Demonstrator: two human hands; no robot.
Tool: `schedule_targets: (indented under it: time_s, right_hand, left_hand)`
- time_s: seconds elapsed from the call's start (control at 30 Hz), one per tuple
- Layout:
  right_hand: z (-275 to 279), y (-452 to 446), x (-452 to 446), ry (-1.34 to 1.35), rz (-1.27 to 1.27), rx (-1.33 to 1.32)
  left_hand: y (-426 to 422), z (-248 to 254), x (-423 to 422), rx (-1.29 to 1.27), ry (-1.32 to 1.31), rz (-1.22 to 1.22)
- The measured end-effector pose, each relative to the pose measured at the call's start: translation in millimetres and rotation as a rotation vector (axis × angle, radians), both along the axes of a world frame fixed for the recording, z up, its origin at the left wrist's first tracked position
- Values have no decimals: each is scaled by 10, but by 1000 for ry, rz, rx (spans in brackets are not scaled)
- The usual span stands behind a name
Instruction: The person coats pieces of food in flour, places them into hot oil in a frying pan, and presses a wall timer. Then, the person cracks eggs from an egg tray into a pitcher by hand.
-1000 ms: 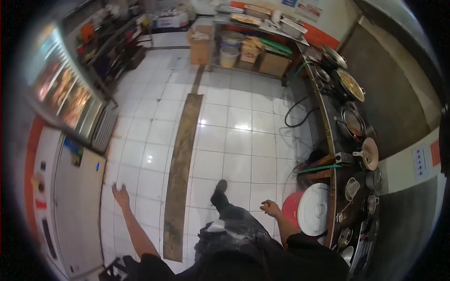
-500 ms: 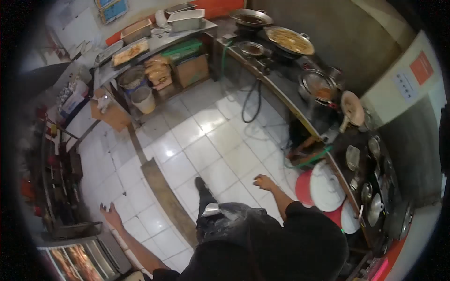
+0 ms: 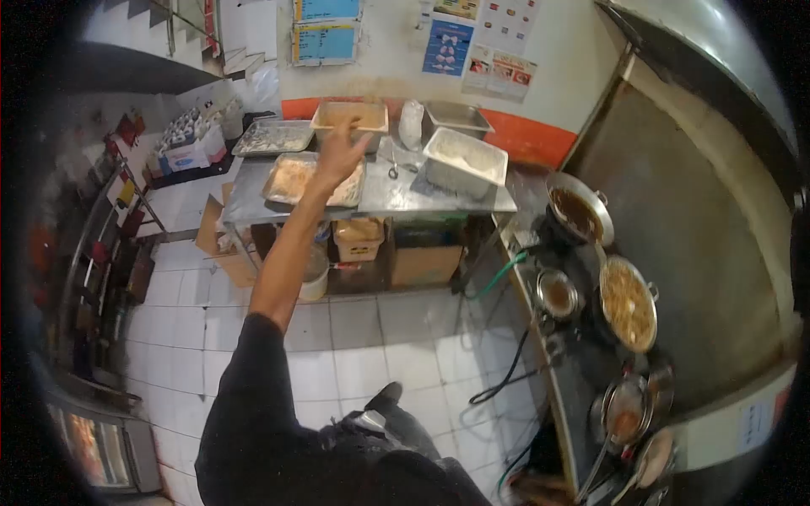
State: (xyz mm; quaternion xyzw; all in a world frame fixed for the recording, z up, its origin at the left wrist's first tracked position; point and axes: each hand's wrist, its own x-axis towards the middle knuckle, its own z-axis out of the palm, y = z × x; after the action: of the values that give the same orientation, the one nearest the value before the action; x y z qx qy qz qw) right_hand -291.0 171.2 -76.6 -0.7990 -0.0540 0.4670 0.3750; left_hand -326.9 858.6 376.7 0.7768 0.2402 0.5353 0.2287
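Observation:
My left hand (image 3: 341, 158) is stretched out over the metal worktable with its fingers apart, holding nothing I can see. It is above the far edge of a tray of pale orange breading (image 3: 291, 177) and in front of a deep container (image 3: 323, 116) with tan contents. Whether the fingertips touch that container I cannot tell. My right hand is out of view. Right of my hand lie scissors (image 3: 393, 171), a white bag (image 3: 411, 125) and a deep white tub (image 3: 467, 160) of pale powder.
On the right counter stand a wok of dark liquid (image 3: 576, 211), a pan of frying food (image 3: 629, 305) and a small bowl (image 3: 557, 293). A black hose (image 3: 506, 379) hangs beside that counter. Boxes (image 3: 428, 263) and a bucket (image 3: 314, 277) sit under the worktable.
My view has swung up and nearer to the worktable. My left hand has risen from my side and reached forward over the trays. My right hand has left the view.

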Motion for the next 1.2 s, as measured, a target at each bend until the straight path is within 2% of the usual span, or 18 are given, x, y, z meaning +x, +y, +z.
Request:
schedule_targets:
  time_s: [0.07, 0.23, 0.43, 0.53, 0.6, 0.77, 0.87, 0.93, 1.07, 1.2]
  right_hand:
    - [142, 697, 565, -23, -20, 37]
    - [554, 2322, 1908, -106, 13, 130]
    - [871, 4130, 3144, -147, 20, 190]
    - [981, 4874, 3630, -144, -3, 183]
    - [1042, 5240, 3897, -143, -25, 170]
    - [1153, 5898, 4341, -128, -81, 150]
    - [1169, 6133, 4517, -127, -107, 148]
    - [1180, 6224, 4590, -123, -119, 139]
    - [1178, 6320, 4616, -115, -154, 135]
    - [1167, 6308, 4572, -119, -181, 135]
  left_hand:
    - [571, 262, 781, -35, 5, 6]
    - [2090, 836, 2141, -90, -14, 51]
    - [3877, 1330, 3382, -190, -143, 81]
    - [4710, 1539, 3911, -132, -205, 58]
    - [5191, 1732, 4197, -185, -236, 40]
    - [6221, 1991, 4918, -214, -353, 10]
    - [6338, 2258, 5032, -195, -361, 125]
    - [6483, 2302, 5116, -225, -449, -18]
    - [6822, 2289, 5273, -173, -503, -96]
    - [6801, 2337, 5266, -187, -477, -89]
